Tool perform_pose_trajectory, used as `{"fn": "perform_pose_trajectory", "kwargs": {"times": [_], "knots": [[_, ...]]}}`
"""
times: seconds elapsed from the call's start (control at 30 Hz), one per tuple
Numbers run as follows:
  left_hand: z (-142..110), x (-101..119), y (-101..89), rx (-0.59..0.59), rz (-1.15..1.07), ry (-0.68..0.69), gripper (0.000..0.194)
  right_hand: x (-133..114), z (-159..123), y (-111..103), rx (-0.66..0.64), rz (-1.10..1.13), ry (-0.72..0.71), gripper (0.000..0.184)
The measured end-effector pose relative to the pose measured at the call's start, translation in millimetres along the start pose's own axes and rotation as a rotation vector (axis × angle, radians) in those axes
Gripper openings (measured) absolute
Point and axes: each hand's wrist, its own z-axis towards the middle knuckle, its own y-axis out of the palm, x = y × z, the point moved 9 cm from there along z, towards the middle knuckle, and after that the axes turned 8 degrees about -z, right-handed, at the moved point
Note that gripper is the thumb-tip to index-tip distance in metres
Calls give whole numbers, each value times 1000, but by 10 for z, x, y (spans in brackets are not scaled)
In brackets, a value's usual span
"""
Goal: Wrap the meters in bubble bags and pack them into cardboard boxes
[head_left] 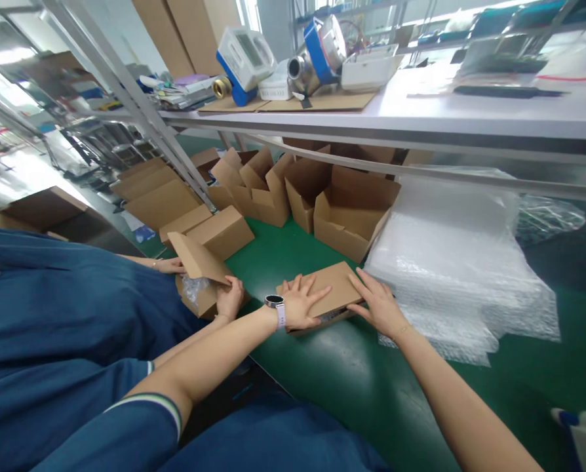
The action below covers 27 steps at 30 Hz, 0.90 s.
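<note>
A cardboard box lies on the green tabletop before me, its lid folded down over most of it. Along the near side a narrow gap shows, with something clear or greyish inside that I cannot make out. My left hand, with a watch on the wrist, is spread flat on the left part of the lid. At the box's right end, my right hand rests with fingers stretched over the lid's edge and corner. Neither hand grips anything.
To my left a co-worker's hands hold another box with clear plastic wrap in it. Open cartons stand behind. Bubble-wrap sheets are stacked on the right. A shelf with metering devices overhangs the table.
</note>
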Motion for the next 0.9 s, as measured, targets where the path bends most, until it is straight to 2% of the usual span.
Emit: {"fn": "perform_pose_trajectory", "kwargs": {"times": [0.07, 0.17, 0.33, 0.4, 0.57, 0.67, 0.77, 0.83, 0.9], "knots": [[-30, 48, 30, 37, 4, 30, 85, -70, -33, 24, -72, -169, -84, 58], [-43, 96, 56, 89, 27, 75, 88, -126, -16, -34, -90, -314, -153, 55], [3, 52, 120, 45, 38, 75, 114, -187, 119, 21, -246, -365, -333, 50], [10, 59, 152, 15, 49, 86, 123, -212, 124, 43, -263, -357, -385, 54], [73, 152, 182, 56, 76, 81, 119, -199, 29, 80, -177, -352, -300, 77], [200, 272, 176, 88, 55, 101, 114, -180, 41, 98, -226, -327, -285, 74], [303, 384, 108, 142, 39, 124, 103, -117, 207, -1, -356, -225, -232, 64], [319, 413, 60, 179, 23, 122, 96, -38, 398, -201, -287, -175, -90, 56], [309, 412, 40, 200, 7, 118, 91, 21, 520, -388, -99, -194, 65, 53]]}}
